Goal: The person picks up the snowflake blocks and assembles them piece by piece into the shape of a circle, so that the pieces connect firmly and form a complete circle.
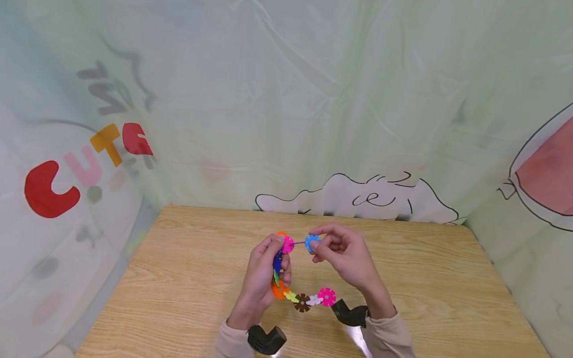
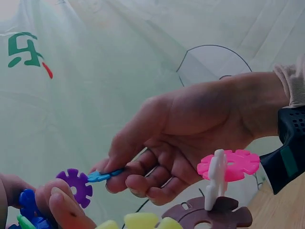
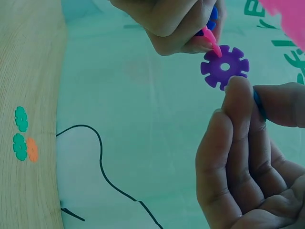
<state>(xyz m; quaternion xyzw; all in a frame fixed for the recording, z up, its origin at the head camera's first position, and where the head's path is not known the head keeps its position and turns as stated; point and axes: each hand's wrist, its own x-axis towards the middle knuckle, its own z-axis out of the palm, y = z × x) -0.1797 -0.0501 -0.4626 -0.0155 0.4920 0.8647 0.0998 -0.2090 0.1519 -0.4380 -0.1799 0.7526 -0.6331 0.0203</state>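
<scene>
A curved chain [image 1: 291,297] of flat, notched plastic discs is held at its upper end by the fingers of the left hand [image 1: 260,268]. A round blue disc [image 1: 312,243], set against a purple disc [image 3: 217,74], is pinched by the fingers of the right hand [image 1: 349,253], above the wood-grained counter [image 1: 179,278]. Behind, a wrinkled, printed curtain [image 1: 313,109] is hung.

A blue disc [image 1: 309,241] touches the purple disc [image 3: 214,67] on a curved chain [image 1: 299,301].

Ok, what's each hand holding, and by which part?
Right hand: light blue disc, pinched across its faces. Left hand: the chain, at the pink disc beside the purple one.
</scene>
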